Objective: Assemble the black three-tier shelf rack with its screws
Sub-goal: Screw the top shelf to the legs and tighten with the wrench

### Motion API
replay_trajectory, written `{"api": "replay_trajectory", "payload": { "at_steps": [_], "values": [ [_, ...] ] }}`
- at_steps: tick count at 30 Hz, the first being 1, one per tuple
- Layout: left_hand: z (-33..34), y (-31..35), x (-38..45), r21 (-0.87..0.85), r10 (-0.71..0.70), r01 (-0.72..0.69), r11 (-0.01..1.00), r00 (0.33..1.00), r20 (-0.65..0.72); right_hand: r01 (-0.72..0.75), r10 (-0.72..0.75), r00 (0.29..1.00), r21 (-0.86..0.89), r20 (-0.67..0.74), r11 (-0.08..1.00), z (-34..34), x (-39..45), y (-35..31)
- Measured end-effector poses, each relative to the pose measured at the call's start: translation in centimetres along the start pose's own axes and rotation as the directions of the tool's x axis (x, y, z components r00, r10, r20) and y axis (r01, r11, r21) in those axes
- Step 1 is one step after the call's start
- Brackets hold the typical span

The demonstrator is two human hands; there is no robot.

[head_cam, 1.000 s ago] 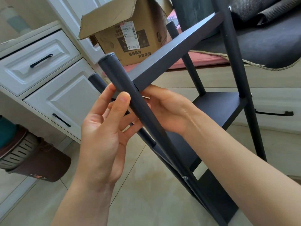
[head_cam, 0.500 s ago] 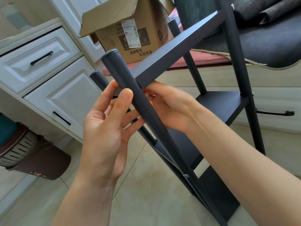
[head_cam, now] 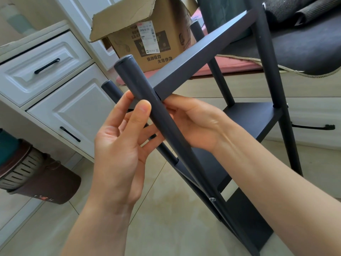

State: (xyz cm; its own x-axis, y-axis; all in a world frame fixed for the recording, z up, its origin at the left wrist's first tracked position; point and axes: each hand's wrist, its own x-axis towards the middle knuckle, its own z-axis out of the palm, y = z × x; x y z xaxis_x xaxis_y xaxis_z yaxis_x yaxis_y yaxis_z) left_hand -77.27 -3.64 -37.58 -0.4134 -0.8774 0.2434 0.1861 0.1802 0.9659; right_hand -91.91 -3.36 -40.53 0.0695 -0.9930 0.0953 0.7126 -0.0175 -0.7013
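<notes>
My left hand (head_cam: pixel 118 145) pinches the stiff, slick near leg (head_cam: pixel 162 122) mid-frame; right hand (head_cam: pixel 193 122) cups behind, steadying the light rack (head_cam: pixel 254 122).

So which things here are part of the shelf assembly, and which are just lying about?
Job: shelf rack, near post, top shelf, screw head, left hand, right hand.

Lying about: cardboard box, drawers, bin, dark mat.
</notes>
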Motion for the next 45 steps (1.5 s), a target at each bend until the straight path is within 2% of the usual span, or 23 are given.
{"api": "replay_trajectory", "payload": {
  "at_steps": [6, 13, 22, 30, 35, 39, 45],
  "values": [
    [0.0, -0.1, 0.1, 0.005, -0.002, 0.002, 1.0, 1.0, -0.006, -0.082, 0.082, 0.996, -0.012, -0.035, 0.997, -0.1, 0.1, -0.7],
    [0.1, -0.1, -0.1, 0.003, -0.002, 0.002, 1.0, 1.0, -0.007, -0.032, 0.029, 0.999, 0.106, 0.037, 0.994, 0.1, 0.0, -0.2],
    [0.8, 0.1, -0.5, -0.025, -0.014, 0.015, 1.0, 1.0, 0.008, -0.072, 0.072, 0.997, -0.008, 0.03, 0.997, 0.0, -1.0, -0.9],
    [2.1, 0.2, -1.2, -0.054, 0.004, -0.001, 0.999, 0.999, 0.045, -0.141, 0.136, 0.987, -0.055, -0.083, 0.988, -0.2, -3.6, -2.5],
    [3.5, 0.3, -1.9, -0.065, 0.058, -0.054, 0.996, 0.997, 0.057, -0.104, 0.095, 0.987, -0.072, -0.129, 0.992, -0.3, -5.8, -3.1],
    [4.7, 0.6, -2.6, -0.075, 0.089, -0.084, 0.994, 0.993, 0.073, -0.104, 0.078, 0.983, -0.151, -0.168, 0.983, -0.1, -8.5, -4.5],
    [7.2, 1.1, -4.0, -0.118, 0.08, -0.072, 0.99, 0.994, 0.07, -0.203, 0.128, 0.949, -0.249, -0.288, 0.947, 2.0, -13.0, -8.6]
  ]
}}
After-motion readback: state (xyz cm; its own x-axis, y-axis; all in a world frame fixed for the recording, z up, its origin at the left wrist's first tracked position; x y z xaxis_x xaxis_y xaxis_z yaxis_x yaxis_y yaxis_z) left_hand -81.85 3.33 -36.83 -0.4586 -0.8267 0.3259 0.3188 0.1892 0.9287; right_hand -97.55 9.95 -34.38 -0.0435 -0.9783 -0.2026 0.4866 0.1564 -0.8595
